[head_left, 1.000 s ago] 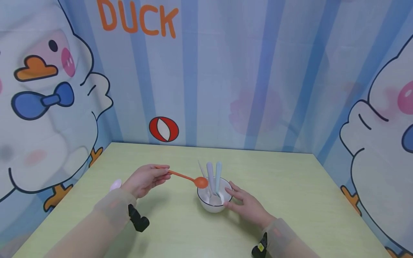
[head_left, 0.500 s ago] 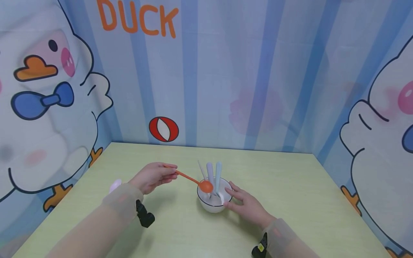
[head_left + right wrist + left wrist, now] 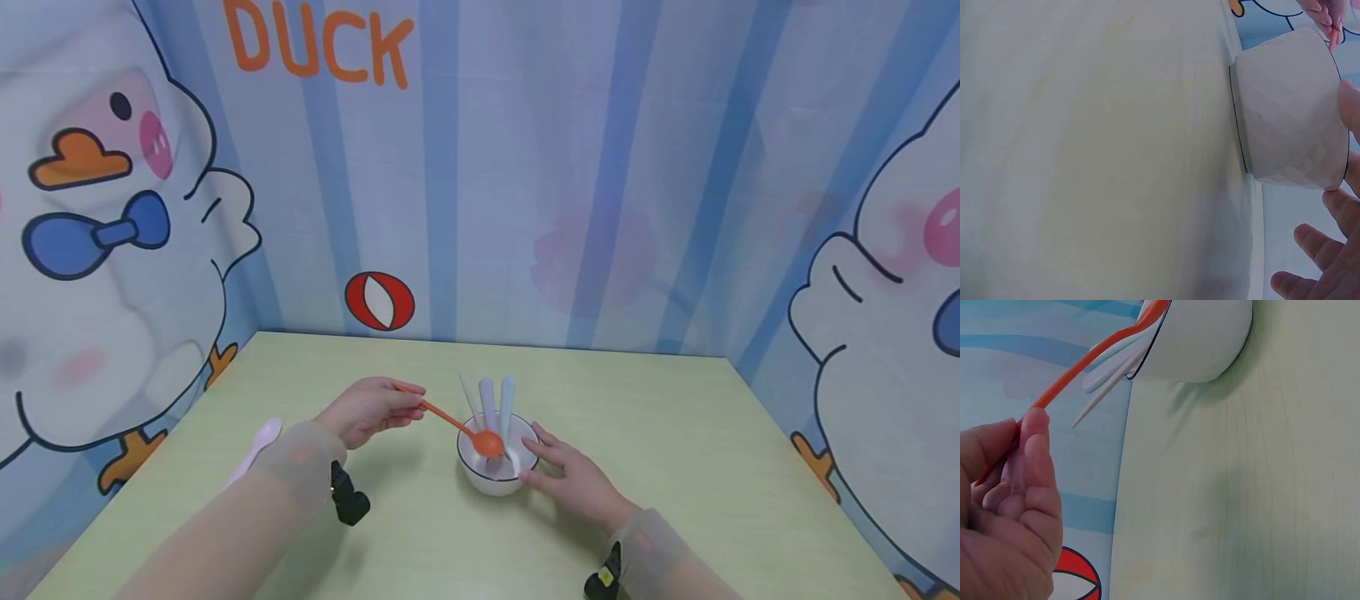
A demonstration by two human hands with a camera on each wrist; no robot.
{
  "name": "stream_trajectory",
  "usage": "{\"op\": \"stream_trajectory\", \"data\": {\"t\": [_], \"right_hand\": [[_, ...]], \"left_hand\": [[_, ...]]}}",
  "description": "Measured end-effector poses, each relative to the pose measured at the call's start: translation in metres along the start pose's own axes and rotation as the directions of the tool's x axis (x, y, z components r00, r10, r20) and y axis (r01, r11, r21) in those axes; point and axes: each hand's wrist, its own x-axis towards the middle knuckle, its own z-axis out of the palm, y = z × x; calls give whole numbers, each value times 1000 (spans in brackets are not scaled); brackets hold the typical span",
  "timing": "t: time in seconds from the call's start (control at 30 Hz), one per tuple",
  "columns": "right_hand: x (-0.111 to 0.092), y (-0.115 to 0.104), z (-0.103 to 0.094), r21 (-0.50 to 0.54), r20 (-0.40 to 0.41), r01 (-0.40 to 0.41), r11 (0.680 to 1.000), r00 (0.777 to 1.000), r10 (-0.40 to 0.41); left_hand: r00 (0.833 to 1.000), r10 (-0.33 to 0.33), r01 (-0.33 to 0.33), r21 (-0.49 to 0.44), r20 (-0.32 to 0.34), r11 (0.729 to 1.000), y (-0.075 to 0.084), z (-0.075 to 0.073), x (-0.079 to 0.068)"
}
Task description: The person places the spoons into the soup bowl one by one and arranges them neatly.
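An orange spoon (image 3: 487, 444) slants down to the right from my left hand (image 3: 371, 410), which pinches its handle near the end between thumb and fingers. Its round head overlaps the inside of a white bowl (image 3: 483, 481) with a dark rim. Leaning up in the bowl are a lavender handle (image 3: 487, 398), a light blue handle (image 3: 507, 398) and a thin pale handle (image 3: 467, 392). My right hand (image 3: 581, 483) holds the bowl's right side at the rim, thumb and fingertips on it; its other fingers spread past the bowl in the right wrist view.
A pale pink spoon (image 3: 264, 437) lies on the table to the left, partly hidden behind my left forearm. The light wooden table (image 3: 645, 400) ends at a printed duck curtain (image 3: 495, 167) at the back and sides.
My left hand has moved right with the orange spoon, bringing its head further over the bowl and lower. More of the pink spoon shows. My right hand and the bowl have stayed still.
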Motion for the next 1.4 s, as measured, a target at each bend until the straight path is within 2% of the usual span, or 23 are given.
{"op": "stream_trajectory", "data": {"t": [0.4,0.7,1.1,1.4], "right_hand": [[0,0,0,-5,2,8,1000,1000,-8],[-1,-1,-1,-3,9,6,1000,1000,-6],[0,0,-1,-13,10,-8,1000,1000,8],[0,0,-1,-7,12,5,1000,1000,-5]], "left_hand": [[998,-8,3,82,58,997,-1,8,9],[997,-18,10,102,73,995,-2,16,15],[999,-24,26,58,-33,998,-5,32,24],[996,-30,33,23,-87,999,-10,41,33]]}}
